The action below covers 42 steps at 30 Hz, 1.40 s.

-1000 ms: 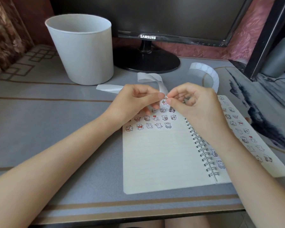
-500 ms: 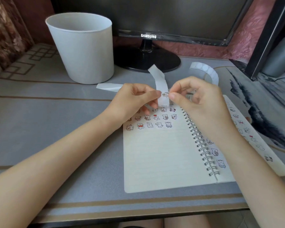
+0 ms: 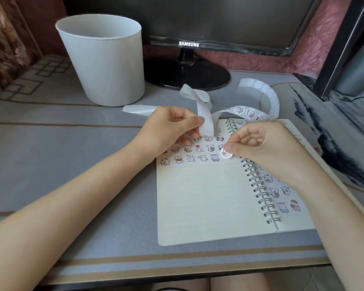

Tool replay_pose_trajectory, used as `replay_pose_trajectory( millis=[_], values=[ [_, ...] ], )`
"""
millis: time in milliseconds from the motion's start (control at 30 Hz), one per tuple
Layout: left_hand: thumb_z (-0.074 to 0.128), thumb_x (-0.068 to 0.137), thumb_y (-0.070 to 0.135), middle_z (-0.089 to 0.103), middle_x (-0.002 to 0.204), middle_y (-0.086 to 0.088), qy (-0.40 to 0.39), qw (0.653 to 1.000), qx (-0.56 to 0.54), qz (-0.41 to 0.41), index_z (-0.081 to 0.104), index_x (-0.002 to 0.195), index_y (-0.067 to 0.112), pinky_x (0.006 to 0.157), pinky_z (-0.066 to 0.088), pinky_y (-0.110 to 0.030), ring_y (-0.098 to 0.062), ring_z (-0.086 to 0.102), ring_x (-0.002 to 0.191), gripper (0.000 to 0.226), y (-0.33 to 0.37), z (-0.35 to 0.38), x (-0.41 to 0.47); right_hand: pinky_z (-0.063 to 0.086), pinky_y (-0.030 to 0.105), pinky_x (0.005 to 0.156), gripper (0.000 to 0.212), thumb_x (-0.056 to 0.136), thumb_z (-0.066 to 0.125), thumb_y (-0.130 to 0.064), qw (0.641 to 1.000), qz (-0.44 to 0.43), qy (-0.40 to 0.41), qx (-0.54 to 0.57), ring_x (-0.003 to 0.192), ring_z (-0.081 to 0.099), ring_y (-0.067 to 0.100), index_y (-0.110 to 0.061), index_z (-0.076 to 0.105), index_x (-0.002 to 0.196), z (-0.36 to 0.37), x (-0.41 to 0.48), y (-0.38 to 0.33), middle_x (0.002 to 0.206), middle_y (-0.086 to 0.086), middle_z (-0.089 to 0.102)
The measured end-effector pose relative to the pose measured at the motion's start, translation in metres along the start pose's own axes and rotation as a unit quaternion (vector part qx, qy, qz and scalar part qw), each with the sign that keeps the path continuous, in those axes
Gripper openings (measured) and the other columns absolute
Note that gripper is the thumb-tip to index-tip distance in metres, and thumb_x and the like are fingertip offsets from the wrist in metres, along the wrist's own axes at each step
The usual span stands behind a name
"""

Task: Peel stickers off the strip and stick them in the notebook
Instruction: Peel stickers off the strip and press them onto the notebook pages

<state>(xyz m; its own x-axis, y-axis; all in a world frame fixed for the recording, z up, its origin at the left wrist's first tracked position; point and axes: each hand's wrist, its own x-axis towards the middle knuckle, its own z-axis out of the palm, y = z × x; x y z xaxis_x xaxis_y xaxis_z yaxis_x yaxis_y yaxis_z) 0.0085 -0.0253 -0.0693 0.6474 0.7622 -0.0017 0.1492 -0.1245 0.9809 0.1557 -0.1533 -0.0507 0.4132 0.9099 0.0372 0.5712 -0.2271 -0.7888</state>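
Right hand (image 3: 261,148) pinches 1 sticker (image 3: 226,154) beside the last row in the notebook (image 3: 198,196); align it, then press flat. Left hand (image 3: 170,127) grips strip (image 3: 206,120).

The notebook (image 3: 208,196) is matt lined paper with a bright metal wire binding (image 3: 259,185). The strip (image 3: 206,120) is smooth, slightly glossy backing paper. The bin (image 3: 105,66), at the desk's far edge, is matt white plastic. The monitor stand (image 3: 198,74) is glossy black plastic.
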Motion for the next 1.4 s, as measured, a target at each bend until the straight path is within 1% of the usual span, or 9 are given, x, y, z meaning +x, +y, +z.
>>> replay_pose_trajectory(
  millis=[100, 167, 333, 500, 700, 1033, 1200, 1300, 1400],
  values=[
    [0.064, 0.089, 0.02, 0.068, 0.068, -0.005, -0.002, 1.0, 0.0, -0.002, 0.066, 0.072, 0.009, 0.058, 0.051, -0.017, -0.012, 0.06, 0.058, 0.021, -0.0001, -0.0002, 0.0001, 0.046, 0.015, 0.062, 0.009, 0.075, 0.078, -0.016, 1.0, 0.0, 0.002, -0.015, 0.056, 0.056, 0.001, -0.018, 0.07, 0.072, 0.0002, 0.0003, 0.0005, 0.068, -0.001, 0.07],
    [0.064, 0.089, 0.019, 0.068, 0.069, -0.006, -0.004, 1.0, -0.003, -0.003, 0.065, 0.071, 0.009, 0.057, 0.051, -0.016, -0.01, 0.059, 0.056, 0.021, 0.0005, 0.0001, -0.0003, 0.044, 0.011, 0.058, 0.009, 0.075, 0.078, -0.016, 1.0, -0.001, -0.002, -0.025, 0.054, 0.054, -0.001, -0.018, 0.07, 0.072, 0.0006, -0.0001, 0.0006, 0.067, -0.002, 0.069],
    [0.063, 0.09, 0.017, 0.067, 0.071, -0.01, -0.004, 1.0, -0.007, -0.003, 0.064, 0.072, 0.007, 0.053, 0.049, -0.014, -0.005, 0.057, 0.049, 0.021, 0.0023, 0.0009, -0.0014, 0.044, 0.01, 0.057, 0.009, 0.075, 0.078, -0.016, 1.0, -0.001, -0.003, -0.031, 0.053, 0.054, -0.002, -0.018, 0.069, 0.073, 0.0, -0.0005, 0.0004, 0.068, -0.002, 0.069],
    [0.062, 0.09, 0.018, 0.067, 0.069, -0.007, -0.004, 1.0, -0.001, -0.007, 0.064, 0.072, 0.008, 0.054, 0.049, -0.013, -0.005, 0.057, 0.048, 0.021, 0.0032, 0.0003, -0.0018, 0.039, 0.005, 0.051, 0.007, 0.076, 0.077, -0.017, 0.999, 0.0, -0.008, -0.037, 0.048, 0.05, -0.005, -0.017, 0.071, 0.074, -0.0002, -0.0017, -0.0011, 0.06, -0.008, 0.065],
    [0.063, 0.09, 0.018, 0.067, 0.068, -0.006, -0.004, 1.0, -0.005, -0.007, 0.064, 0.072, 0.008, 0.055, 0.05, -0.014, -0.005, 0.057, 0.05, 0.021, 0.0027, 0.0002, -0.0016, 0.034, 0.004, 0.047, 0.007, 0.077, 0.076, -0.016, 0.999, -0.006, -0.016, -0.046, 0.043, 0.048, -0.006, -0.016, 0.07, 0.074, -0.0005, -0.0019, -0.0009, 0.044, -0.022, 0.055],
    [0.062, 0.091, 0.017, 0.066, 0.07, -0.008, -0.006, 1.0, 0.001, -0.006, 0.064, 0.073, 0.007, 0.052, 0.046, -0.012, -0.003, 0.056, 0.047, 0.02, 0.0049, 0.0006, -0.0038, 0.034, 0.005, 0.046, 0.007, 0.078, 0.075, -0.017, 0.997, -0.019, -0.013, -0.076, 0.042, 0.048, -0.006, -0.017, 0.07, 0.075, 0.0002, -0.0019, -0.0004, 0.041, -0.025, 0.051],
    [0.062, 0.09, 0.019, 0.067, 0.068, -0.006, -0.004, 1.0, 0.004, -0.008, 0.064, 0.072, 0.009, 0.053, 0.048, -0.012, -0.004, 0.056, 0.047, 0.021, 0.004, 0.0005, -0.003, 0.033, 0.009, 0.047, 0.009, 0.077, 0.076, -0.022, 0.995, -0.024, -0.009, -0.101, 0.045, 0.049, -0.006, -0.022, 0.068, 0.073, 0.0006, -0.0016, 0.0014, 0.045, -0.028, 0.052],
    [0.063, 0.09, 0.019, 0.067, 0.067, -0.004, -0.002, 1.0, 0.006, -0.009, 0.064, 0.072, 0.009, 0.055, 0.049, -0.013, -0.006, 0.056, 0.048, 0.021, 0.0033, 0.0003, -0.0023, 0.035, 0.024, 0.055, 0.01, 0.076, 0.076, -0.027, 0.993, -0.023, -0.005, -0.116, 0.046, 0.047, -0.002, -0.025, 0.067, 0.071, 0.0017, -0.0013, 0.0034, 0.05, -0.028, 0.055],
    [0.063, 0.09, 0.018, 0.067, 0.068, -0.006, -0.003, 1.0, 0.004, -0.007, 0.064, 0.072, 0.008, 0.054, 0.048, -0.013, -0.005, 0.056, 0.047, 0.021, 0.0038, 0.0004, -0.0026, 0.035, 0.026, 0.056, 0.011, 0.075, 0.076, -0.028, 0.993, -0.028, 0.001, -0.115, 0.047, 0.045, 0.001, -0.025, 0.066, 0.07, 0.0022, -0.0018, 0.0056, 0.051, -0.024, 0.054]
  ],
)
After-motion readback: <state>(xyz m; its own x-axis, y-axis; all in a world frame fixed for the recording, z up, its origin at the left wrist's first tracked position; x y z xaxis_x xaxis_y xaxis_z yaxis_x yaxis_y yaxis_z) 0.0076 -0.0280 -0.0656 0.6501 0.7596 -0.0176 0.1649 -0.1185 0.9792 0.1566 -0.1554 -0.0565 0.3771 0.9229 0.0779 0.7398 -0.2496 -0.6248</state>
